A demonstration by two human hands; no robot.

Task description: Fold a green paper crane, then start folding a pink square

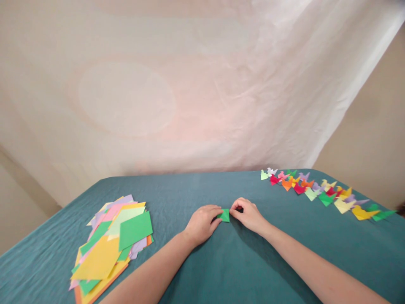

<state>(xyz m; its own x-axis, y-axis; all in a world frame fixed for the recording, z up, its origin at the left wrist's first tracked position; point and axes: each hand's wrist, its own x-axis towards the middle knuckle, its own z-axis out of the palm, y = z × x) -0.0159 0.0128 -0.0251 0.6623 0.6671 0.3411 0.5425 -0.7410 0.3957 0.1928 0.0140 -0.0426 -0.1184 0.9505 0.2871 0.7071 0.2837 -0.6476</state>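
Observation:
A small folded piece of green origami paper [225,215] lies between my two hands near the middle of the table. My left hand [202,223] holds its left side, with the fingers over the top and the thumb at the lower edge. My right hand [248,214] is closed in a pinch at the paper's upper right corner. The fingertips cover the paper's left end, and the exact grip of the right fingers is too small to make out fully.
A loose, overlapping pile of coloured paper sheets [101,257] lies on the left of the teal tablecloth [190,190]. Rows of small folded paper birds [344,205] stand on the right side. A pale hanging cloth [196,93] rises behind the table's far edge.

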